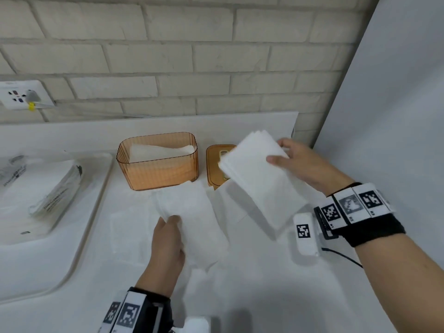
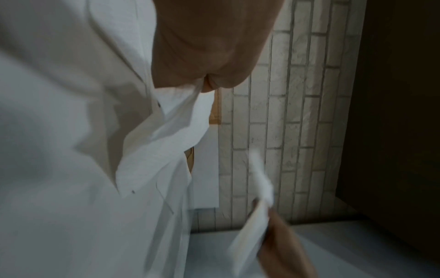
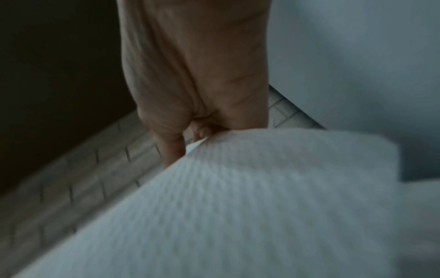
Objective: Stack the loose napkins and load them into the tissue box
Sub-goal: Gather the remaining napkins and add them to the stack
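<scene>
So the stack of napkins (image 1: 259, 179) was up in the air over the right side of the counter (image 1: 264, 296), with the right hand (image 1: 310, 164) clamped on its far edge, thumb on top and fingers underneath. Down near the middle of the counter the left hand (image 1: 168, 243) was pinching the corner of a loose napkin (image 1: 199, 219) that lay flat with a few more sheets around it. Looked to me like the gathering step was only partway done: this sheet needed lifting and squaring onto the held stack before anything got loaded. The amber tissue box (image 1: 158, 162) sat open toward the back edge, already with some white paper inside, and its lid (image 1: 213, 159) lay just beside it, half covered by the stack. Honestly hard to count the loose sheets, white on white. The right wrist view was mostly blurry napkin, and the left wrist one showed crumpled paper at the fingertips (image 2: 209, 88) and not much else. A sink (image 1: 48, 236) was cut off at the left edge.
</scene>
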